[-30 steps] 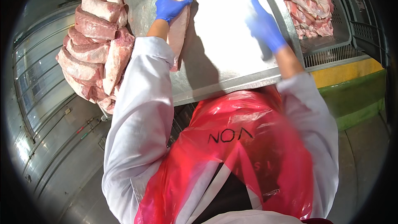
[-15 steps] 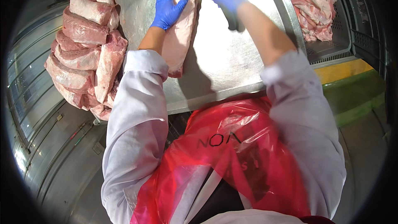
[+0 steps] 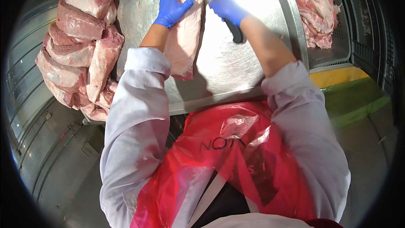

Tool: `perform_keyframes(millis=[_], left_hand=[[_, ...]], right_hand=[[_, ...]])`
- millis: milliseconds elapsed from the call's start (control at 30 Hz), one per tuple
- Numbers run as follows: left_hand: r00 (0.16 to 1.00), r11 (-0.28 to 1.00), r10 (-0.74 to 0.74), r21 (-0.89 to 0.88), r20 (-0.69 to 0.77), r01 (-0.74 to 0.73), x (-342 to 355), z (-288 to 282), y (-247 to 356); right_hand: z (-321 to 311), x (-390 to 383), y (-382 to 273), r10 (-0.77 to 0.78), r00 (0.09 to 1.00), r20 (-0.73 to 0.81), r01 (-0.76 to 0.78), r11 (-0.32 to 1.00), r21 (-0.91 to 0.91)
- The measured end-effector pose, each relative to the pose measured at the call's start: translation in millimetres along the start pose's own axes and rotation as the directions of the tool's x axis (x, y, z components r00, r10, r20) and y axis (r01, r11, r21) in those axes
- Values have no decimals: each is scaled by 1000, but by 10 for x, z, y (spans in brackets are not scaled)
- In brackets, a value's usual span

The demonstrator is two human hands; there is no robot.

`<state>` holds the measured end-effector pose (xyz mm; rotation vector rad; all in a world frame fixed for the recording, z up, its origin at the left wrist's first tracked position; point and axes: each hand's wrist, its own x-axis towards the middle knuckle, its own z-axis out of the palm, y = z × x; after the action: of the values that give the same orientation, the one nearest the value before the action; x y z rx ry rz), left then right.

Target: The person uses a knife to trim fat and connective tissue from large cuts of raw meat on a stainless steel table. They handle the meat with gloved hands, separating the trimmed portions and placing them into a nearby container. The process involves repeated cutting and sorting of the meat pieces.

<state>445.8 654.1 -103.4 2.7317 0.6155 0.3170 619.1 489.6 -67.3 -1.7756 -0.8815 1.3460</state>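
A long pale slab of meat [image 3: 185,44], which looks like pork loin with a fat layer, lies lengthwise on the steel table [image 3: 240,69]. Its far end runs out of the picture. My blue-gloved left hand [image 3: 172,6] rests flat on its left side, fingers stretched forward and thumb spread across the fat. Just right of the slab, my blue-gloved right hand [image 3: 228,6] is wrapped round a knife [image 3: 235,33]. The black handle sticks out below the fist toward me. I cannot make out the blade amid the glare and the top edge.
Several thick cuts of meat [image 3: 80,46] are heaped along the table's left side. Beyond the raised right rim [image 3: 291,12], a dark perforated crate [image 3: 344,21] holds pale trimmings [image 3: 314,10]. A red plastic apron [image 3: 236,143] covers my front at the table's near edge.
My right hand has come slightly nearer to me with the knife, and its motion blur has lessened. My left hand stays on the slab. The whole view has shifted a little.
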Motion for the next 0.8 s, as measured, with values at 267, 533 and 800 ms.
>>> perform_keyframes(millis=[267,533,800], left_hand=[[990,997,-21,71,-138,31,105,169,-22],[978,987,-126,79,-168,141,85,242,-11],[743,716,-640,505,197,482,230,-268,1151]], right_hand=[[879,304,1311,-143,985,-92,162,953,257],[965,-1490,555,-41,999,25,41,999,-23],[608,-3106,1091,-154,987,56,160,975,-154]])
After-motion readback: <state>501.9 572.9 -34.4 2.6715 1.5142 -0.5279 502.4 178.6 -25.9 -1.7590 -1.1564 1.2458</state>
